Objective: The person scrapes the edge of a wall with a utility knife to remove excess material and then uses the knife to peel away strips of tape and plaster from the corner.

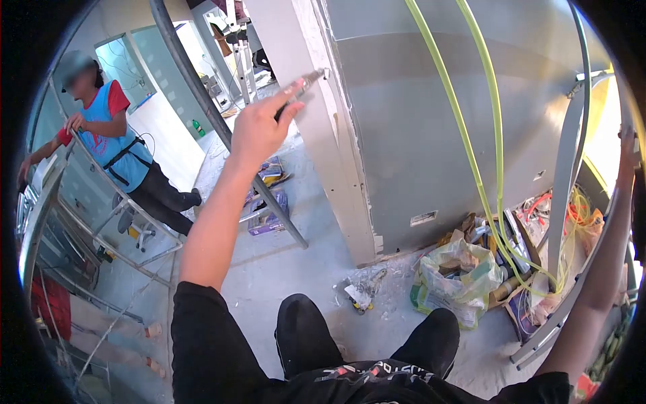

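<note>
Left fingers (274, 102) are clamped on a slim tool (311, 79), its tip at the wall edge (328, 101) just beyond them; the right hand (628, 145) (well to their right) shows too unclearly to tell its grip.

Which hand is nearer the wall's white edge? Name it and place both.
Left. The left hand holds a tool up close to the wall's white edge; the right hand is farther away, at the view's far right.

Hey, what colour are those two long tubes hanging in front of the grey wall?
The tubes are yellow-green, best seen in the head view.
</note>
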### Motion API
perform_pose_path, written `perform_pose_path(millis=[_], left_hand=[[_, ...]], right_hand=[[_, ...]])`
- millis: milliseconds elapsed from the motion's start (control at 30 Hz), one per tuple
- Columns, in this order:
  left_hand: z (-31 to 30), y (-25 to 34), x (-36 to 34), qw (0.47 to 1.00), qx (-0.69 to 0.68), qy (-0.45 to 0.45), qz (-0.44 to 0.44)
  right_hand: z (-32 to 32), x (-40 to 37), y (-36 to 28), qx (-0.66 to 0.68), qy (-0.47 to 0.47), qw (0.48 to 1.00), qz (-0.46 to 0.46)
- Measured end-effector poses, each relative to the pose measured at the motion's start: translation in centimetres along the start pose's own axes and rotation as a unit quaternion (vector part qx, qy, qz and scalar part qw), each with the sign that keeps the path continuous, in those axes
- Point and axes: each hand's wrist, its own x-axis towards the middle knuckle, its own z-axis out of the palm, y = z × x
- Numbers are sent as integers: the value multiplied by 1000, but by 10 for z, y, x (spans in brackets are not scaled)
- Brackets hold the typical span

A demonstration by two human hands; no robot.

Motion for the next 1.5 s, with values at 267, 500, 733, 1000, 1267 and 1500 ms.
perform_pose_path(millis=[267, 500, 733, 1000, 1267, 1500], left_hand=[[3, -15, 24, 999, -6, 3, 37], [15, 10, 13, 998, -38, -21, -51], [38, 23, -6, 993, -67, 75, -62], [41, 4, -70, 992, -118, 3, 37], [0, -4, 13, 998, -57, 21, 11], [1, -4, 19, 998, -49, -46, 0]], right_hand=[[-3, -4, -10, -52, 51, 997, -19], [79, -34, 90, -360, -7, 931, -59], [93, -6, 67, -275, -125, 949, 93], [-22, -2, -17, -49, 64, 996, -24], [-7, -10, -12, -159, 166, 966, -116], [-32, 0, -26, -45, 69, 995, -51]])
